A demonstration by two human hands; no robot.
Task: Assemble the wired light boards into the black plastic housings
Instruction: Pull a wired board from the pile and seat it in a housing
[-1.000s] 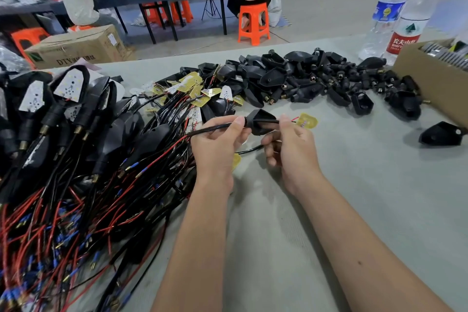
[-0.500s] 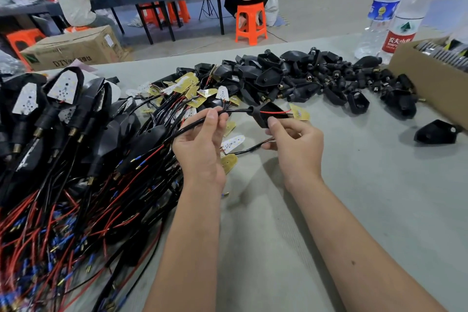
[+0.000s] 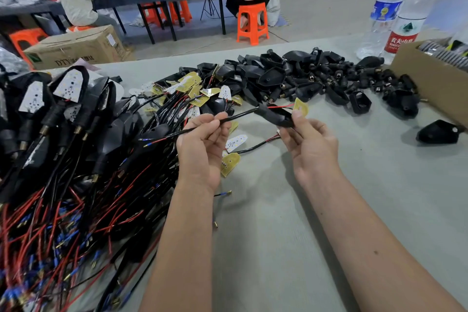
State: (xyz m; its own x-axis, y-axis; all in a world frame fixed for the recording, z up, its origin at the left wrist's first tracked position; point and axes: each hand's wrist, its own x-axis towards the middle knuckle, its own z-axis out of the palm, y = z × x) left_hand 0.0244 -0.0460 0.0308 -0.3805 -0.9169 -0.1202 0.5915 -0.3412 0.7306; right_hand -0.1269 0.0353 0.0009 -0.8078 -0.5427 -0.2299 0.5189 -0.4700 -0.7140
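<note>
Since the frame half a second back, my hands had drawn apart, so more black cable showed between them, and the housing had tilted with its nose toward 10 o'clock. I had my left hand [image 3: 202,144] pinching the black cable [image 3: 235,117] between thumb and fingertips, the other fingers curled loosely under. My right hand [image 3: 307,145] gripped the black plastic housing [image 3: 274,116] at its lower edge, thumb on top. Its curled fingers also trapped a second red-and-black lead. From the housing's open side red and black wires ran to the light board [image 3: 300,107], yellow face up, sitting just at 2 o'clock of the housing and touching my thumb tip; it was not seated inside.

On the grey table [image 3: 379,197], a heap of empty housings [image 3: 304,76] lay at 12 o'clock of my hands. Loose wired boards [image 3: 192,88] lay at 11 o'clock, finished units with red wiring [image 3: 58,159] at 9 o'clock. At 2 o'clock stood a cardboard box [image 3: 430,88] with two water bottles [image 3: 402,12] behind it.
</note>
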